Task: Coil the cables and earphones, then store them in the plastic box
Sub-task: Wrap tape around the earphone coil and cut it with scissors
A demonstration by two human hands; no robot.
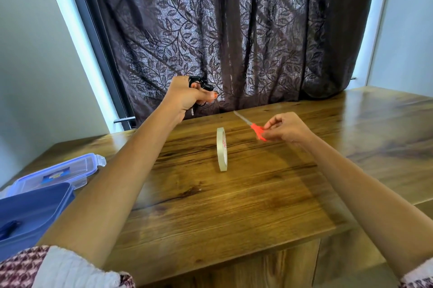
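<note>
Left hand (187,96) curls round 1 small black coiled earphone cable (199,82), raised over the far left of the wooden desk (234,205). Light, limp, springy: likely best pinched across all loops. Right hand (289,129) pinches red-handled scissors (256,128); blue plastic box (35,205) sits near left.

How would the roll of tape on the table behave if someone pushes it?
The tape roll stands on its narrow edge on the table, so a sideways nudge would probably tip it flat. Pushed along its rim, it may roll away. It looks thin and hollow, so likely light.
</note>
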